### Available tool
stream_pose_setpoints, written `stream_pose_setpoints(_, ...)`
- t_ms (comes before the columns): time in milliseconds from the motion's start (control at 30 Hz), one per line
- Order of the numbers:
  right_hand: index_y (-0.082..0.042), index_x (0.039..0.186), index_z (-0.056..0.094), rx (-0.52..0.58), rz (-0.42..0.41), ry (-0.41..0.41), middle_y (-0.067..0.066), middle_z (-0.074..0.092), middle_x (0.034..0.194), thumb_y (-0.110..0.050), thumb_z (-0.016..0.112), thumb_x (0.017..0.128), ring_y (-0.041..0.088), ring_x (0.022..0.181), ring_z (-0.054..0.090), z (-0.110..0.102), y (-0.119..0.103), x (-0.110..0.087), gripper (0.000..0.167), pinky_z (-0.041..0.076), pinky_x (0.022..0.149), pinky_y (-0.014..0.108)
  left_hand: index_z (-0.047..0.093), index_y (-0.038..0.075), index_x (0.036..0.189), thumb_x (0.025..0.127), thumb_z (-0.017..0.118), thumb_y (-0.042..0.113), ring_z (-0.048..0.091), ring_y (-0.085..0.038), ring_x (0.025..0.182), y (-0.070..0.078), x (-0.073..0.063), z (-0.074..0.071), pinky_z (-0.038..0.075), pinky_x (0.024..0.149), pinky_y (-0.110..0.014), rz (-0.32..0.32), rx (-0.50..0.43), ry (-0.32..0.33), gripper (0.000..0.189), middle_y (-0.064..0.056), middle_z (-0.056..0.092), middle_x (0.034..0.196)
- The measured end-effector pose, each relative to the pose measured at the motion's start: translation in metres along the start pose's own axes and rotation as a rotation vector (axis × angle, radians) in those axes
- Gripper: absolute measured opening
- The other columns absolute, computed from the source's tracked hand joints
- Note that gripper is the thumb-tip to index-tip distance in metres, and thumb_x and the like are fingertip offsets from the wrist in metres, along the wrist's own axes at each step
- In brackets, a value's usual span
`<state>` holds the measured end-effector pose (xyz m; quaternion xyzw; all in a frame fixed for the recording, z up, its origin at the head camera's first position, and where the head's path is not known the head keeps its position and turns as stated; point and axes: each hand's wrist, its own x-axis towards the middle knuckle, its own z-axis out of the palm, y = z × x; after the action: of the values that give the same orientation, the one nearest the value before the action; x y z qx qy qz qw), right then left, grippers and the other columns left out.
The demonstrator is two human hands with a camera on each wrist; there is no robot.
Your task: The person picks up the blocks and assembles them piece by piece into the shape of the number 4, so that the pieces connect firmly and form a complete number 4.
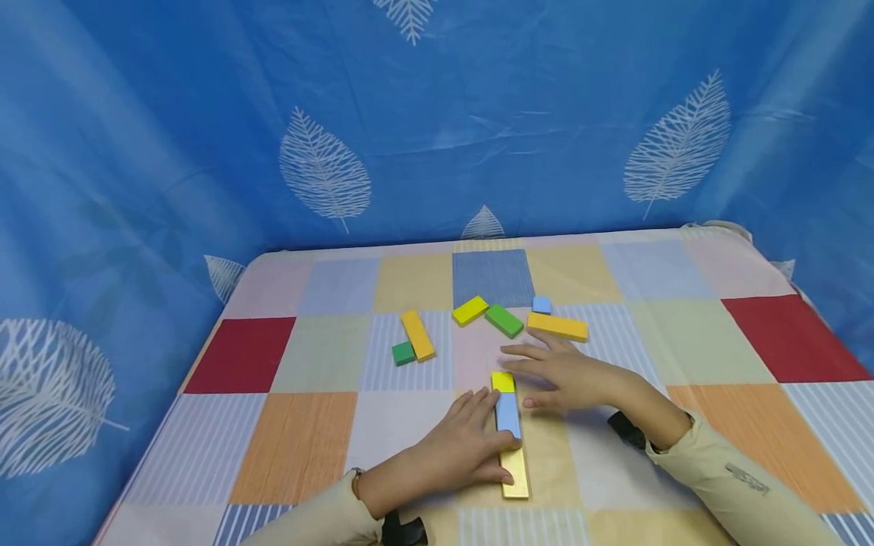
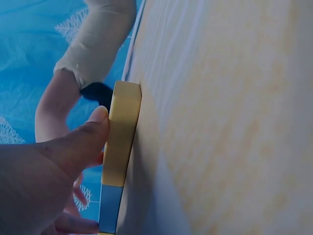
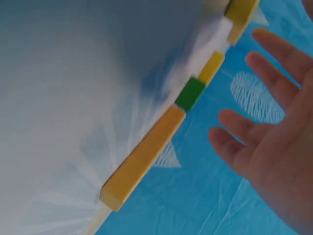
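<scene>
Beyond right hand [image 1: 568, 375], orange block [image 1: 557, 327], curtain [image 1: 505, 144]

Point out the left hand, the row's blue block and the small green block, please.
Left hand [image 1: 464, 444]: head view, back of the hand.
Blue block [image 1: 507, 413]: head view, top face.
Small green block [image 1: 403, 353]: head view, top face.

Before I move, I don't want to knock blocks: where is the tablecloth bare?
Free: tablecloth between the left hand and left red square; between rightmost orange block and right red square. Crowded: the middle, with block row, right hand and loose blocks.
</scene>
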<state>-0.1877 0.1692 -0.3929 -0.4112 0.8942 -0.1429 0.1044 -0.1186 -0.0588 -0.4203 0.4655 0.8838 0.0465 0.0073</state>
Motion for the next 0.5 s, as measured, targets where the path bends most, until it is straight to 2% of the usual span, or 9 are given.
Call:
stream_pose_setpoints(133, -0.013, 0.134, 0.046, -0.017, 0.054, 0.078, 0.009, 0.038, 0.143, -0.037, 0.059, 0.086, 0.049, 0.133, 0.018, -0.008, 0.007, 0.011, 0.055, 0.023, 0.098, 0.067, 0.059, 0.033, 0.113, 0.082, 0.048, 0.059, 0.037, -0.036, 0.129, 0.001, -0.002, 0.002, 0.033, 0.102, -0.048, 0.001, 0.015, 0.007, 0.042, -0.022, 0.043, 0.135)
stream_pose_setpoints(233, -0.014, 0.137, 0.042, -0.020, 0.071, 0.106, 0.010, 0.035, 0.145, -0.035, 0.060, 0.086, 0.051, 0.132, 0.016, -0.013, 0.011, 0.024, 0.058, 0.023, 0.096, 0.069, 0.058, 0.034, 0.113, 0.082, 0.047, 0.060, 0.037, -0.036, 0.129, 0.000, -0.003, 0.003, 0.034, 0.102, -0.048, 0.001, 0.023, 0.014, 0.042, -0.022, 0.043, 0.135)
stream_pose_setpoints(333, -0.014, 0.140, 0.038, -0.019, 0.061, 0.106, 0.010, 0.031, 0.147, -0.035, 0.059, 0.087, 0.053, 0.132, 0.015, -0.017, 0.014, 0.039, 0.061, 0.021, 0.096, 0.070, 0.058, 0.034, 0.114, 0.083, 0.046, 0.060, 0.037, -0.036, 0.129, -0.001, -0.003, 0.003, 0.034, 0.102, -0.048, 0.004, 0.031, 0.020, 0.042, -0.021, 0.042, 0.136)
stream_pose_setpoints(500, -0.016, 0.142, 0.032, -0.039, 0.061, 0.054, 0.007, 0.026, 0.150, -0.036, 0.058, 0.088, 0.050, 0.134, 0.012, -0.021, 0.015, 0.069, 0.063, 0.017, 0.100, 0.068, 0.057, 0.034, 0.116, 0.084, 0.045, 0.058, 0.035, -0.037, 0.130, -0.002, -0.003, 0.002, 0.033, 0.103, -0.048, 0.014, 0.020, 0.014, 0.042, -0.022, 0.041, 0.137)
